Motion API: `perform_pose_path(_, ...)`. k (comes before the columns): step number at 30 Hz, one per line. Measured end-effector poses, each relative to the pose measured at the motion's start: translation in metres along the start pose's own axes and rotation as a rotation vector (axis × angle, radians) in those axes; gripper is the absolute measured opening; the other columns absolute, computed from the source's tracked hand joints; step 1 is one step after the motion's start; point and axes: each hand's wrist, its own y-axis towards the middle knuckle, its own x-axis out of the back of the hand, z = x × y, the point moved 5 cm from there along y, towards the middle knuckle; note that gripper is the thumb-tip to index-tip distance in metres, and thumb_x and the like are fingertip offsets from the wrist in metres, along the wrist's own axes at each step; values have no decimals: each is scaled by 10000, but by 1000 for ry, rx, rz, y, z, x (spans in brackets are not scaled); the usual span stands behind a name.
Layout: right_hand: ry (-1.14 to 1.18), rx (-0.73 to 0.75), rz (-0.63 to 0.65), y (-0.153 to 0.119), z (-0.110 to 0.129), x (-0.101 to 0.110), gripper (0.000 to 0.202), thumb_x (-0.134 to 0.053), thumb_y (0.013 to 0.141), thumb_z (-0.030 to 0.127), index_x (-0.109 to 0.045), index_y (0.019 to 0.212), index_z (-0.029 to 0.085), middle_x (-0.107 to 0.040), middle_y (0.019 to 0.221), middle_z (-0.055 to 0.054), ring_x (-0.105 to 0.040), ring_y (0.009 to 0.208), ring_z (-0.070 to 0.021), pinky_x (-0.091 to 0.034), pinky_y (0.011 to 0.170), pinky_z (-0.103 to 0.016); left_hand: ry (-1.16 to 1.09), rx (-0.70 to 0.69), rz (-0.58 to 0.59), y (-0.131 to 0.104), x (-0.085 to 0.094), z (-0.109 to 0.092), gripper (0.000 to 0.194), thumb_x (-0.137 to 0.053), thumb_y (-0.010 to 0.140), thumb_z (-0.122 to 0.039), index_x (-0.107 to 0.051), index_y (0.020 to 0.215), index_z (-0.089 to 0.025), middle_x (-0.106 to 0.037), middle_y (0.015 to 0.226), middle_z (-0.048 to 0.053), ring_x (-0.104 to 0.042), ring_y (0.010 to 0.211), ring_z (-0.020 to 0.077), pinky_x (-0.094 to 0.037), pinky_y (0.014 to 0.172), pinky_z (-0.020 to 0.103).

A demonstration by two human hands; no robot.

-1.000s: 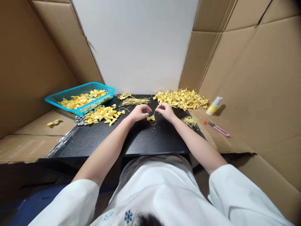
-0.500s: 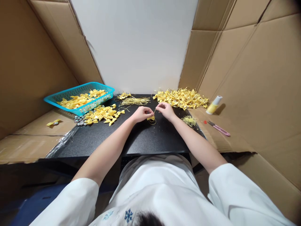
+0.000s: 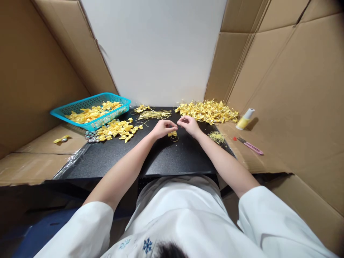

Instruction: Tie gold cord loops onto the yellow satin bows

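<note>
A yellow bow [image 3: 172,134] with a thin looped cord hangs just below my fingertips, above the black table [image 3: 166,161]. My left hand [image 3: 164,129] pinches the cord of this bow between thumb and fingers. Close beside it on the right, my right hand [image 3: 189,126] has its thumb and index finger pressed together; whatever lies between them is too small to make out. Behind both hands lies a bundle of gold cords [image 3: 154,114].
Yellow bows [image 3: 118,129] lie by a turquoise basket [image 3: 91,125] at left. A large heap of corded bows [image 3: 208,111] sits back right. Cord scraps [image 3: 215,137], a white-and-yellow roll [image 3: 245,119] and a pink-handled cutter [image 3: 251,146] are on the right.
My fingertips have come slightly closer together, and the cord stretch that showed between them is now barely visible. The bow stays below my hands.
</note>
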Motion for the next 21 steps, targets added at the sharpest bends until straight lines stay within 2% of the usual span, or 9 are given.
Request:
perform_pose_path(5,-66,-23,-37,2,-4,5,151,-682,642,331,-615,660,197,-629,636,13,-554,603,-131,-474,631,-295,3,30,40,0,1,5,268,-700,720,-371,-754,801,-121,-647,603,15,-425,502,83,-313,495,226)
perform_pose_path(14,-58,-46,-147,8,-11,19,150,-676,648,329,-609,664,196,-615,636,17,-556,606,-134,-497,652,-305,91,-69,90,-2,1,3,179,-699,731,-291,-709,831,-143,-717,698,23,-539,559,89,-394,574,211)
perform_pose_path(21,-34,-82,-213,9,-11,27,190,-697,622,361,-612,668,198,-617,655,9,-567,640,-143,-512,661,-311,129,-144,67,-4,3,1,212,-686,761,-306,-663,910,-158,-716,714,2,-491,560,84,-369,583,209)
